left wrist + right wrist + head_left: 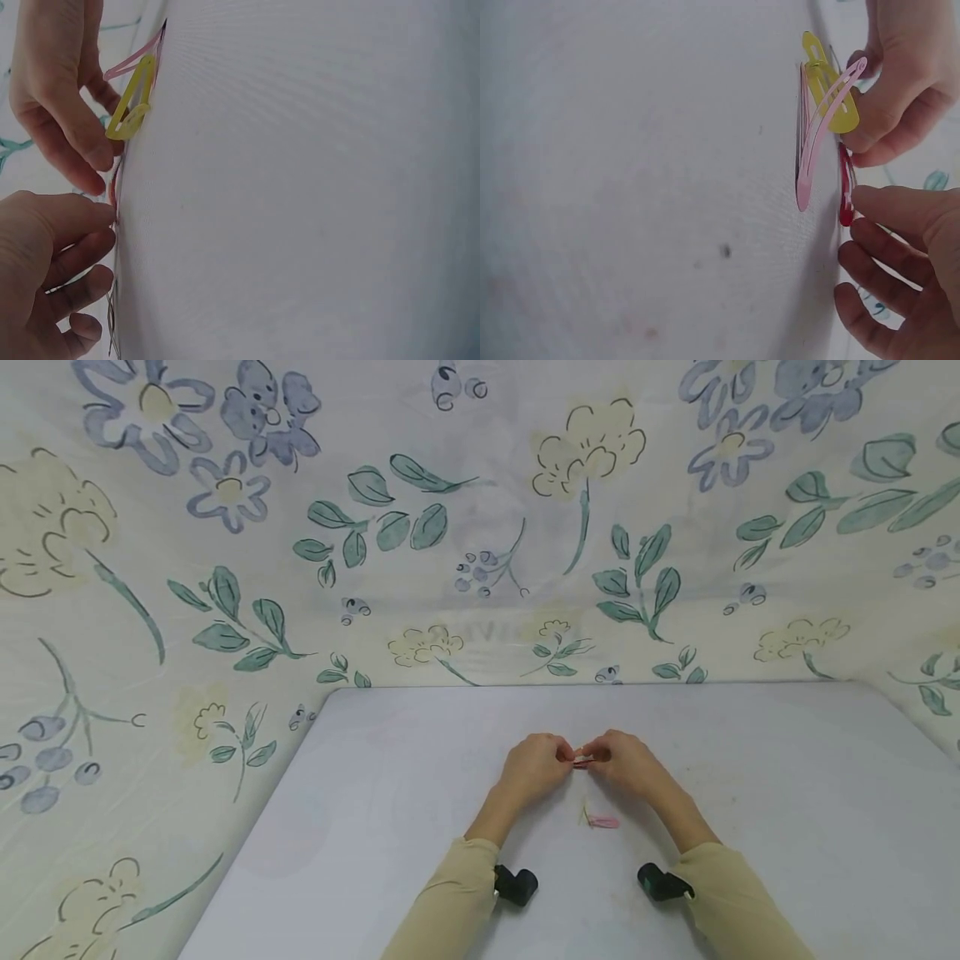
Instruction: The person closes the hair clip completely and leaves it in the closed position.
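The left hand (pixel 536 766) is pinching one end of a red hair clip (pixel 845 176) between thumb and fingertip, while the right hand (pixel 621 760) is gripping the other end with thumb and finger, its remaining fingers fanning out loosely. The red clip is thus sitting between the two sets of fingertips, just above the white table (pixel 360 810) or touching it; which one, I cannot tell. On the person's side of both hands, between the forearms, a pink hair clip (pixel 603 822) is lying with its two parts spreading apart. A yellow hair clip (pixel 845 120) is tilting upward at the pink one's end toward the left hand. Behind each hand, a pale sleeve (pixel 457 893) is covering the forearm, and a small black camera (pixel 516 887) is sitting at the wrist.
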`<state>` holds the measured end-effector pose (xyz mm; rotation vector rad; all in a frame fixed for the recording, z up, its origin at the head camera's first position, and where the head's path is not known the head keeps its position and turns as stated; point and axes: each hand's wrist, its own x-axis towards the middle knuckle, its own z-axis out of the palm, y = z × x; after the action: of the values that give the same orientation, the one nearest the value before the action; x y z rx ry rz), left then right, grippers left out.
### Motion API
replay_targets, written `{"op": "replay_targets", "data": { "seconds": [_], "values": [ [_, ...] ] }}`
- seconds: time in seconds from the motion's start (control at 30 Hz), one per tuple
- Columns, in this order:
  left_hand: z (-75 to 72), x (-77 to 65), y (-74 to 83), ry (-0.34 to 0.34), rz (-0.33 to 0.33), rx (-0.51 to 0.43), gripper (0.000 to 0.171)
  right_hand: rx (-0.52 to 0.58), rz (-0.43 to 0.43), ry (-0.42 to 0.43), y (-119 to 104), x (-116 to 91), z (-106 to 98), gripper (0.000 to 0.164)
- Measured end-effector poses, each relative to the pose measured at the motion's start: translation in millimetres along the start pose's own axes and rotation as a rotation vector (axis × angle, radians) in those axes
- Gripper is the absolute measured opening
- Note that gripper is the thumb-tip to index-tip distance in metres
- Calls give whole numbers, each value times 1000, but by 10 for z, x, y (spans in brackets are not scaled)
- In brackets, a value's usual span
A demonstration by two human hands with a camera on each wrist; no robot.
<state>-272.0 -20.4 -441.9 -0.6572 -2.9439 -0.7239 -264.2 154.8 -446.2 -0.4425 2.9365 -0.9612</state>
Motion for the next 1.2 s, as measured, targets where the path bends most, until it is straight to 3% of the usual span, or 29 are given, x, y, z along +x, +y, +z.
{"op": "replay_targets", "data": {
  "seconds": [0.67, 0.93, 1.2],
  "values": [
    [-1, -51, 18, 11, 5, -22, 9, 31, 37, 23, -12, -55, 13, 23],
    [-6, -96, 6, 72, -1, -88, 9, 73, 42, 55, -32, -108, 23, 24],
    [-14, -164, -13, 87, -1, -149, 9, 110, 49, 88, -55, -221, -15, 25]
  ]
}}
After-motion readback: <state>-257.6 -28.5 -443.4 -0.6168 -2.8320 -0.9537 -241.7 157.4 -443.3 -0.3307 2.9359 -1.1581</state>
